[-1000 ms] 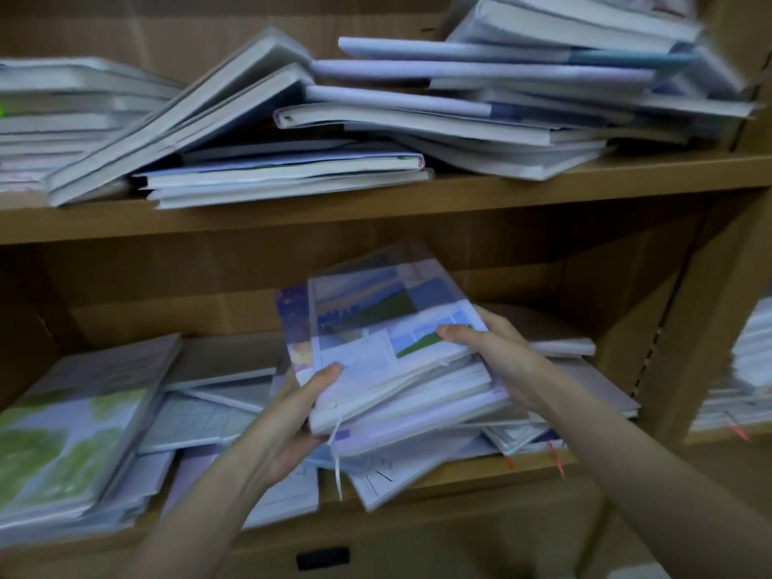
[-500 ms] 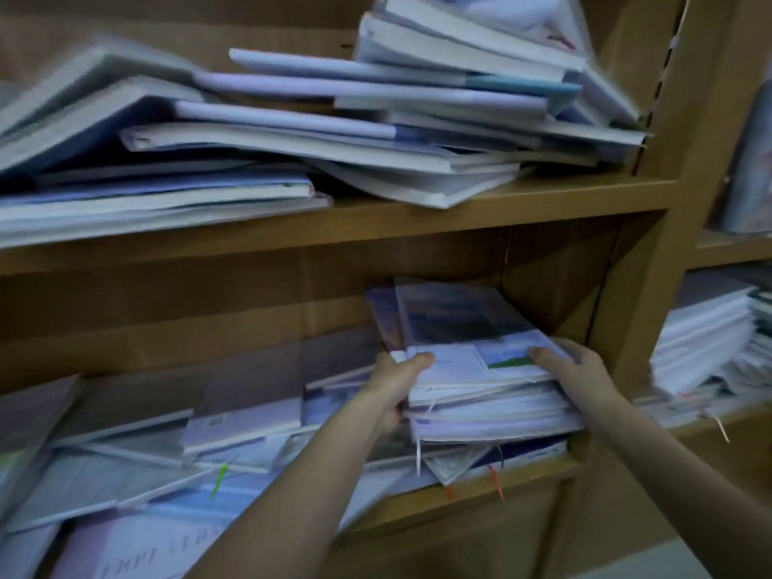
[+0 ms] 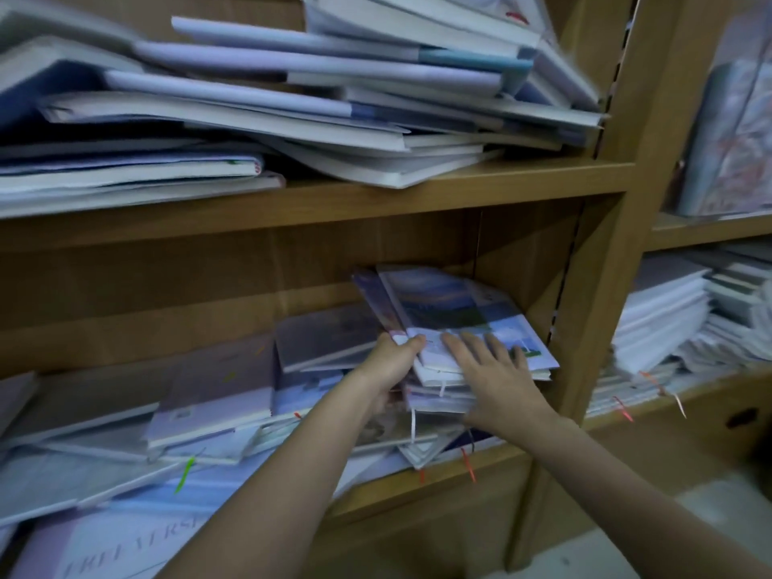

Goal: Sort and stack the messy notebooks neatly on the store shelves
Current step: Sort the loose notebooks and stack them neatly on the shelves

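A small stack of notebooks [image 3: 455,311], its top cover a blue and green landscape, rests at the right end of the lower shelf [image 3: 438,478], close to the upright side panel. My left hand [image 3: 392,363] grips the stack's left front corner, thumb on the top cover. My right hand [image 3: 497,374] lies flat on the top cover's front edge with fingers spread. Other notebooks [image 3: 217,394] lie scattered and overlapping across the lower shelf to the left.
The upper shelf [image 3: 417,190] carries a messy, slanting heap of notebooks [image 3: 334,98]. A wooden upright [image 3: 618,244] separates this bay from another bay on the right, which holds white stacks [image 3: 664,315]. Ribbon bookmarks hang over the shelf edge.
The stack went from held tilted above the shelf to resting at the right end. My right hand shifted from the stack's right edge to lying flat on its top.
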### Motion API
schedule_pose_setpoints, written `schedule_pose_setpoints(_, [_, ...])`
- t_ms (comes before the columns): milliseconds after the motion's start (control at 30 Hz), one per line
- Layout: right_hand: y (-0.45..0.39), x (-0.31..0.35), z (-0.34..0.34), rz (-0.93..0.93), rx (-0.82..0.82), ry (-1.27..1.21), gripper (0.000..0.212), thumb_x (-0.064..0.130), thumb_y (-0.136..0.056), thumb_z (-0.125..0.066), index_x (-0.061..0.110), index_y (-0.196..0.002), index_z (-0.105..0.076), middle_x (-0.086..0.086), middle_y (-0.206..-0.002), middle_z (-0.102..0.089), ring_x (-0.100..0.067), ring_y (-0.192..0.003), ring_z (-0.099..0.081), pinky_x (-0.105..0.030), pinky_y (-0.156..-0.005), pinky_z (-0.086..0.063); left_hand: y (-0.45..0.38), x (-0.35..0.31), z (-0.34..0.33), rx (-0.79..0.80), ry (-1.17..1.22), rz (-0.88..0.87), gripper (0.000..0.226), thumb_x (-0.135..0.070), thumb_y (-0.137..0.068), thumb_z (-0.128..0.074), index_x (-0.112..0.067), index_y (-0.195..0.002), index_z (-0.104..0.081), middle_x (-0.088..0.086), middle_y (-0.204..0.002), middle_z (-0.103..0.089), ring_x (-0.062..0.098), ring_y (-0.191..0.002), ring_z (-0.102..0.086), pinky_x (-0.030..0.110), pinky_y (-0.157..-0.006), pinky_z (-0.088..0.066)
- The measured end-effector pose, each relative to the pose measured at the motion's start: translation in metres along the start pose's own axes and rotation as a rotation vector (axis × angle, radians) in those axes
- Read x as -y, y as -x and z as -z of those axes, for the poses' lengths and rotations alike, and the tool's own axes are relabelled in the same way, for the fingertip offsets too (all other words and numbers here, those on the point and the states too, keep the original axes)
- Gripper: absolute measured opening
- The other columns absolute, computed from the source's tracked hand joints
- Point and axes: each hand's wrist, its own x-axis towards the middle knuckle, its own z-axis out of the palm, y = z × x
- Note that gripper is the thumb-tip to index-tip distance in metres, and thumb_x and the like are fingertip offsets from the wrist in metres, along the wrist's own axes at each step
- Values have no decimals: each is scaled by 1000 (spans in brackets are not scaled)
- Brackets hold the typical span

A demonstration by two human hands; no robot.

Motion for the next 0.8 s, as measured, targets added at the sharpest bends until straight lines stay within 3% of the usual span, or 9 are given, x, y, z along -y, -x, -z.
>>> schedule_pose_setpoints(133, [-7,-14,3,65,17,12,107,42,-80,-69,31,-148,14,2,-158,3,-29,-144,-7,-49,-114,-19,-2,5,0,28,4,-11,33,-33,-98,-43,-18,-127,-37,8,-104,-57,22,-87,-57,30,-70,-48])
schedule_pose_setpoints(200, [-7,-11,-2,52,34,36,111,43,-80,-70,29,-148,17,2,-158,10,-30,-145,-1,-51,-115,-14,2,6,-1,28,32,20,35,-33,-99,-43,-20,-130,-35,7,-99,-56,20,-79,-57,29,-62,-48])
schedule_pose_setpoints(367, [0,-4,-14,41,28,16,114,50,-81,-66,29,-144,27,1,-157,16,-32,-145,8,-55,-115,-3,12,11,3,57,92,64,28,-29,-99,-46,-25,-126,-40,5,-104,-61,22,-81,-60,35,-65,-53])
schedule_pose_setpoints(500, [8,-11,-13,47,2,15,121,65,-76,-60,29,-129,43,-3,-156,11,-28,-145,0,-53,-115,-8,22,21,-3,168,116,162,25,-36,-99,-44,-25,-121,-44,9,-100,-63,29,-88,-62,46,-80,-52])
schedule_pose_setpoints(633, [9,-15,-10,29,22,-44,118,63,-76,-63,27,-144,27,-4,-156,5,-27,-144,-1,-53,-116,-10,26,23,-8,161,119,132,28,-30,-100,-42,-23,-126,-40,7,-90,-61,23,-77,-62,36,-63,-53])
schedule_pose_setpoints(800, [9,-16,-9,23,18,-93,114,59,-76,-66,31,-147,19,-3,-156,2,-26,-144,-2,-52,-115,-9,31,23,-9,140,118,124,32,-28,-100,-43,-23,-131,-35,6,-89,-61,21,-74,-61,35,-60,-52])
